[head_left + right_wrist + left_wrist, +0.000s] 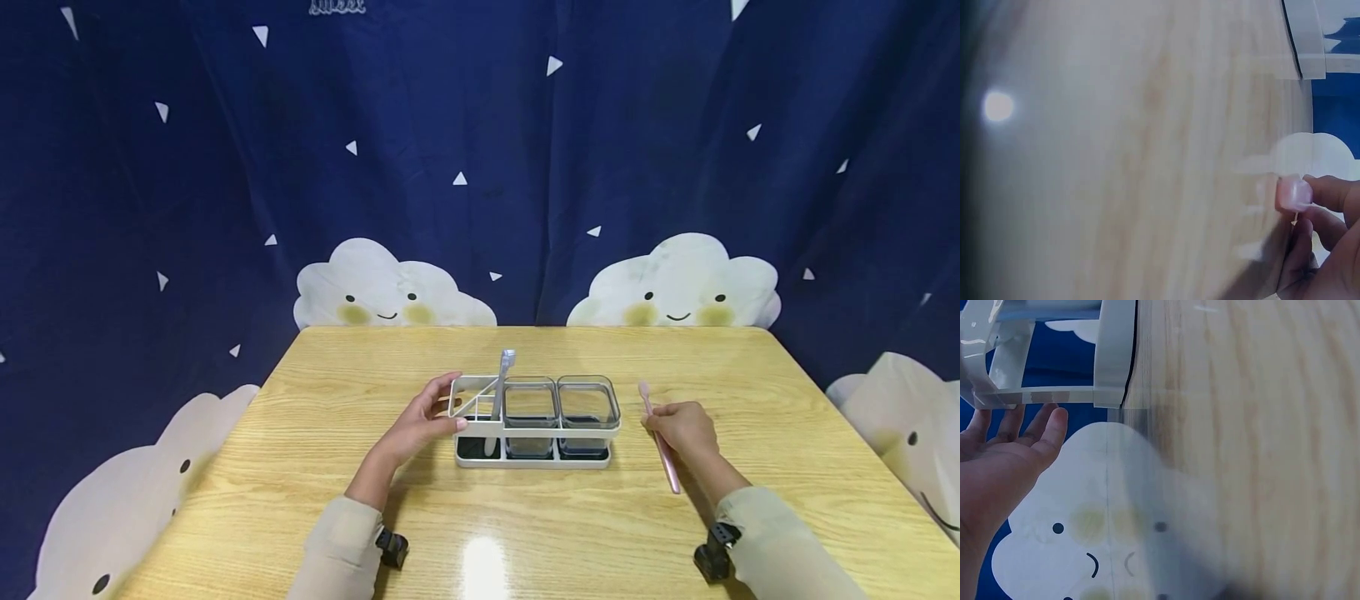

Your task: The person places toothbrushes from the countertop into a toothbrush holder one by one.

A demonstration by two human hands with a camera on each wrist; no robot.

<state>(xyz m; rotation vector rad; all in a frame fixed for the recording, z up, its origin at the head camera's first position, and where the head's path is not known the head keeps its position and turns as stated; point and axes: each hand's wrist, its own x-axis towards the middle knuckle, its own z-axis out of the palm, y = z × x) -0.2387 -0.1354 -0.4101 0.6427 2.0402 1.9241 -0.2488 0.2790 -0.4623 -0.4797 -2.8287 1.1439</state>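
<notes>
A white toothbrush holder (551,464) stands mid-table, with a slotted section at its left and two clear square cups beside it. One grey toothbrush (499,392) leans upright in that left section, bristles up. At the holder's left end, my left hand (417,423) grips the frame, thumb at the front corner and fingers toward the back; the left wrist view shows fingertips (1054,422) against its edge. To the right, my right hand (686,427) pinches a pink toothbrush (667,467) near its neck, head pointing away. Whether that brush touches the table cannot be told.
The wooden table (360,358) has its far edge behind the holder. A dark blue curtain (450,100) with white triangles and smiling clouds hangs behind and at the sides. Glare spots the table's near middle.
</notes>
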